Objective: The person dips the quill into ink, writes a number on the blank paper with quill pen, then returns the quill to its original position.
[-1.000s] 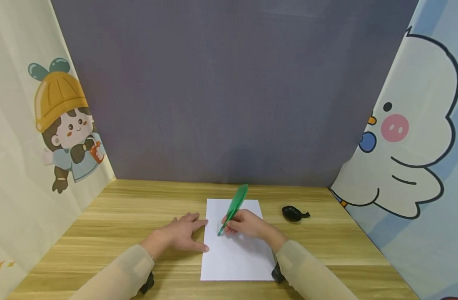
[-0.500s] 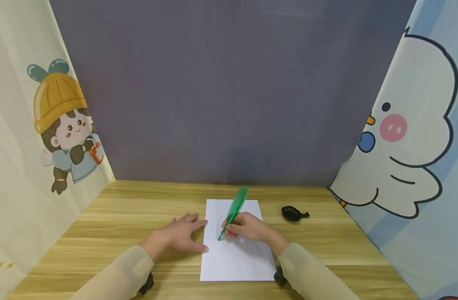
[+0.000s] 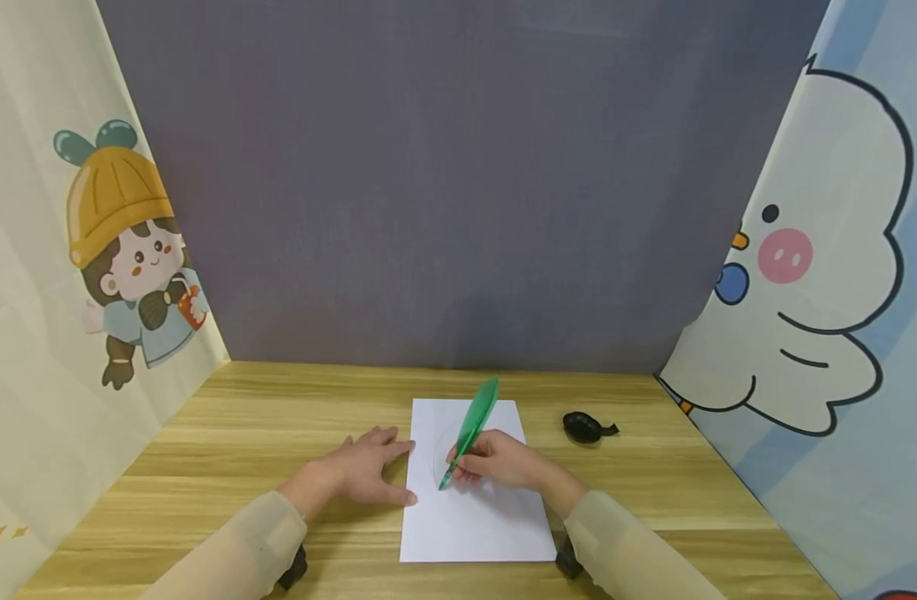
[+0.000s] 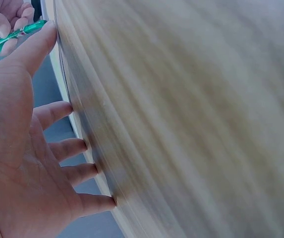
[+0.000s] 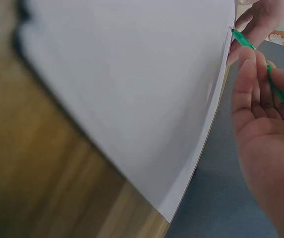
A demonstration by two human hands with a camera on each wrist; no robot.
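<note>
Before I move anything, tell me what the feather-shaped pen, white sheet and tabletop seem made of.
Feather-shaped pen: glossy, probably plastic; bright highlights show in the left wrist view.
White sheet: matte, likely paper; it looks thin, with crisp straight edges.
Tabletop: low-sheen wood or wood-look laminate; streaky grain shows, but can't settle which.

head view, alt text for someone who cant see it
A person's right hand holds a green feather-shaped pen to white paper on a wooden table; the left hand rests at the paper's left edge. A black object lies farther right.
</note>
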